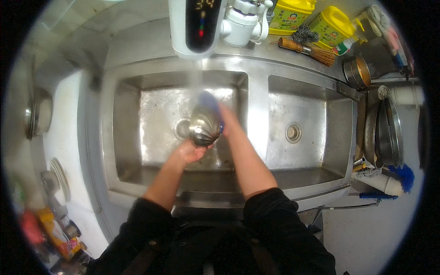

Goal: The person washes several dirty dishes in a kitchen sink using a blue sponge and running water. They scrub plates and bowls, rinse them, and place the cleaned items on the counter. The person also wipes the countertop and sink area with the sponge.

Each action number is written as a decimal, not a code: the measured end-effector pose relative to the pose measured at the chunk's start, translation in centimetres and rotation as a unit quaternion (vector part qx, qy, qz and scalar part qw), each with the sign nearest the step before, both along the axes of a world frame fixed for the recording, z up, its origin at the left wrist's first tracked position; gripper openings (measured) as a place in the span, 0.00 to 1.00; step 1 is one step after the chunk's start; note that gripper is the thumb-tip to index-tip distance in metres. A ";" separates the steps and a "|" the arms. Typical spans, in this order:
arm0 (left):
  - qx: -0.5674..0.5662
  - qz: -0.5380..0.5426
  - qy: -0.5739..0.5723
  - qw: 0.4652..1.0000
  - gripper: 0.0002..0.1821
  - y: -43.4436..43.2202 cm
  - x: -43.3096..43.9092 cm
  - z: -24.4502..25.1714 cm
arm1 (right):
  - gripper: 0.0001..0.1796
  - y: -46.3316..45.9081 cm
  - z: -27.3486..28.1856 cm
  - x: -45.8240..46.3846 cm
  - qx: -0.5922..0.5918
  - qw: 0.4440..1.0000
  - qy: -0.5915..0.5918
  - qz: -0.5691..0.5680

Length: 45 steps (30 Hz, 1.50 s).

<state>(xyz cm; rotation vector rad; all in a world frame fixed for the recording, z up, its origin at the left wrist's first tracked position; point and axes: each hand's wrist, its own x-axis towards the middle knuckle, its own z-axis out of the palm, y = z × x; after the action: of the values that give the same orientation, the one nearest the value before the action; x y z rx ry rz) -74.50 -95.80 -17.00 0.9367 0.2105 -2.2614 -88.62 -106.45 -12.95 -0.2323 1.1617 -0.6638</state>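
Over the left basin of a steel double sink, my left hand holds a fluted, shiny metal vessel from below. My right hand is at the vessel's right side with something blue, blurred, that looks like a scrubber or cloth; its exact kind cannot be told. Water seems to fall from a white water heater tap with a lit display onto the blue thing. The vessel's far side is partly hidden.
Yellow detergent jugs, a steel wool scourer and a wooden-handled brush lie behind the right basin. Pans hang or stand at the far right. Stacked plates and a metal pot are at the left.
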 end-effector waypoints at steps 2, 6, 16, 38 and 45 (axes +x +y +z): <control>-0.002 0.019 0.060 0.998 0.12 -0.5 0.2 0.1 | 0.15 2.4 -2.7 0.6 0.095 0.986 -0.073 -0.119; 0.073 0.073 -0.055 0.993 0.11 -2.3 -1.3 -0.2 | 0.12 7.4 -8.1 1.1 0.034 0.992 0.021 -0.122; -0.091 0.019 -0.543 0.834 0.25 -3.4 1.4 -2.3 | 0.13 12.4 -4.3 -3.0 -0.141 0.913 0.379 0.060; 0.167 0.242 0.095 0.951 0.14 -3.6 -0.5 -9.1 | 0.09 13.6 0.9 -4.9 -0.124 0.965 0.227 -0.050; 0.083 0.173 0.361 0.913 0.20 1.5 2.3 -4.4 | 0.08 13.5 0.2 -5.3 -0.120 0.971 0.205 -0.037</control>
<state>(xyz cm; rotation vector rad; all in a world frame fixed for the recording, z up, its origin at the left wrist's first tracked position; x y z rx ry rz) -72.19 -94.25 -21.37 0.0719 0.8334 -2.1692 -93.97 -93.00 -12.77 -0.5528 1.4890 -0.8498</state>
